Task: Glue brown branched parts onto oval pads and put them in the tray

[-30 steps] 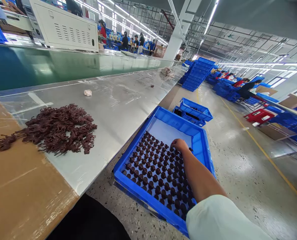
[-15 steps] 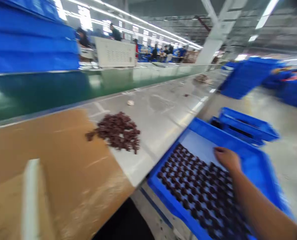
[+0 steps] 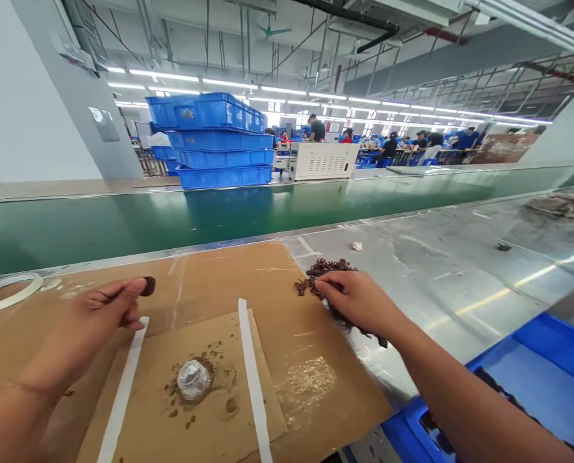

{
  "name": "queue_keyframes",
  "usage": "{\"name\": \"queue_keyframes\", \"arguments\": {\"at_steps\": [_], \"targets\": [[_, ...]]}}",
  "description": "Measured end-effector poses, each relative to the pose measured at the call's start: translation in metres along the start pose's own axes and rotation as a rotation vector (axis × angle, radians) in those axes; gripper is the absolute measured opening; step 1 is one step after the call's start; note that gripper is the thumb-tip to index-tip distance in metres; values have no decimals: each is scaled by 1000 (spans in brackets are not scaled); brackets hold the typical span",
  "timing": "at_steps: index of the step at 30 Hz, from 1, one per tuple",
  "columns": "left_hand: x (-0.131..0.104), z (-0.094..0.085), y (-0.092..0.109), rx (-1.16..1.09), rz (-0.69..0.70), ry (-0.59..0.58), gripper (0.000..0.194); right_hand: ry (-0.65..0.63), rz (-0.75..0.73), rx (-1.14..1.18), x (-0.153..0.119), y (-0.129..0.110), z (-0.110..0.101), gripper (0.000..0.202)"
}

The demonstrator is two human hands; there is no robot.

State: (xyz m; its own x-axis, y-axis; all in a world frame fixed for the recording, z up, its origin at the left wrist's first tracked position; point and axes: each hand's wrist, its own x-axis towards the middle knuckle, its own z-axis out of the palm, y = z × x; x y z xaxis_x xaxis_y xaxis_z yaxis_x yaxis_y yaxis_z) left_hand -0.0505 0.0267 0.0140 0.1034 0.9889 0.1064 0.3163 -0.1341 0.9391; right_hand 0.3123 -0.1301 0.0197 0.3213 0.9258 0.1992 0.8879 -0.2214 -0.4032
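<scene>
At ten o'clock I'm seeing my left hand (image 3: 101, 308) pinching a dark disc (image 3: 149, 286); at one, my right hand (image 3: 359, 299), hold unclear, seemingly selecting from a brown pile (image 3: 330, 265), needing gentle separating.

Pale wall (image 3: 31, 109) is rising at far left, a small light panel (image 3: 104, 124) showing on its grey side. Ceiling (image 3: 185, 32) is carrying many pipes, a thick black pipe (image 3: 354, 15) bending overhead; a green fan (image 3: 270, 30) is hanging there too. Tube lights (image 3: 230, 83) are glowing in long rows, bright windows (image 3: 274, 118) shining behind. Green belt (image 3: 219, 215) is spanning the full width, reflecting. Beyond it, blue crates (image 3: 224, 159) are standing stacked near a white vented cabinet (image 3: 323, 161). Pale pillar (image 3: 567, 128) is slanting up at right. Grey metal table (image 3: 432, 251) is catching a yellowish streak.
</scene>
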Motion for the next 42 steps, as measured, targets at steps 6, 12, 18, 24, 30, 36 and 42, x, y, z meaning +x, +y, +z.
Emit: {"name": "queue_keyframes", "arguments": {"at_steps": [6, 12, 18, 24, 30, 36, 42], "targets": [[-1, 0, -13, -492, -86, -174, 44, -116, -52, -135, 40, -21, 46, 16], [7, -1, -15, -666, -8, -219, 41, -133, -214, 2, 61, -61, 33, 36], [4, 5, -14, -667, 7, -212, 48, -125, -328, 315, 71, -127, 33, 38], [1, 9, -16, -654, -28, -198, 32, -336, -300, 757, 51, -137, 49, 31], [-2, 14, -17, -616, -42, -217, 30, -470, -280, 937, 34, -135, 53, 18], [-3, 16, -14, -550, -69, -172, 29, -456, -336, 785, 23, -140, 44, 20], [-7, 15, -13, -544, -100, -165, 28, -490, -382, 634, 8, -154, 44, 17]]}}
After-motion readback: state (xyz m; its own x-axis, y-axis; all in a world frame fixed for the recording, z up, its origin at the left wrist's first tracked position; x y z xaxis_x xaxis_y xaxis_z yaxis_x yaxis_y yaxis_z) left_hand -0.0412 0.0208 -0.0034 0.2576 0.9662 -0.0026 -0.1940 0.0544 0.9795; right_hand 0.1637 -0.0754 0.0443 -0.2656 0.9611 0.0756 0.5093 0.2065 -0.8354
